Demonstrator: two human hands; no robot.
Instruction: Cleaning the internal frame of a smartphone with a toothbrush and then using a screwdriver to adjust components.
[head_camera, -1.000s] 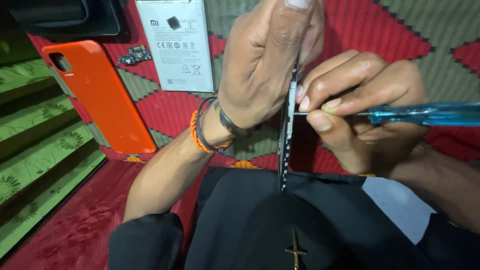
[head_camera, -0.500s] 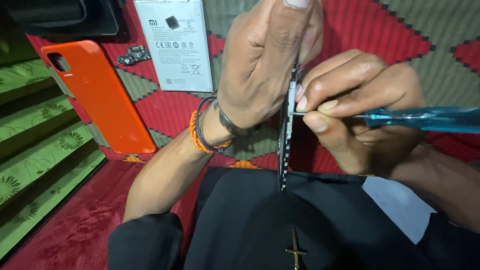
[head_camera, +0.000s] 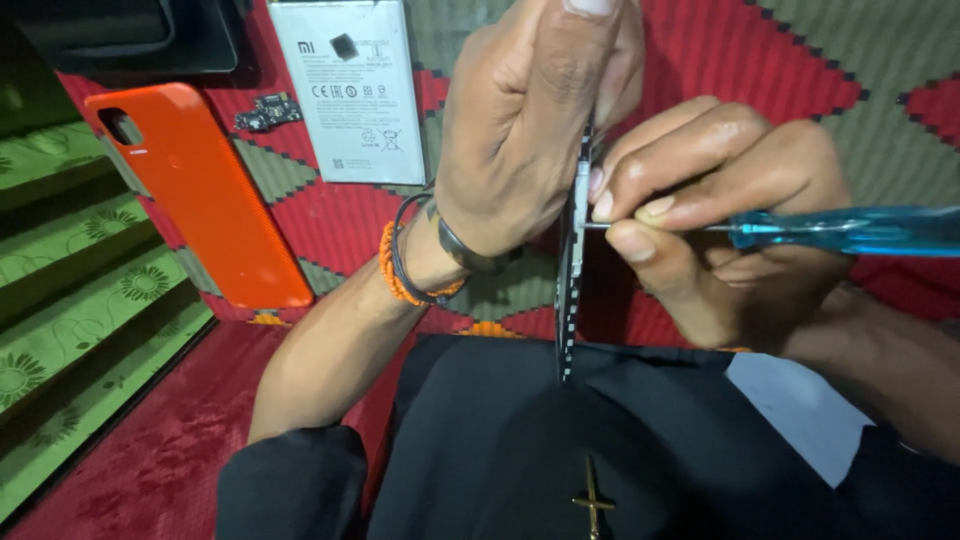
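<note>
Plainly, two hands, left hand (head_camera: 530, 120) and right hand (head_camera: 720, 220), share one phone (head_camera: 572, 270) and one screwdriver (head_camera: 850, 230).

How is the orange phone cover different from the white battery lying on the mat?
The orange phone cover is bright orange with rounded corners and a camera cutout; the white battery is white, square-cornered and covered in small print. The cover is longer and lies slanted, while the battery is shorter and lies nearly straight. Both are flat, lie on the patterned mat, and neither hand touches them.
</note>
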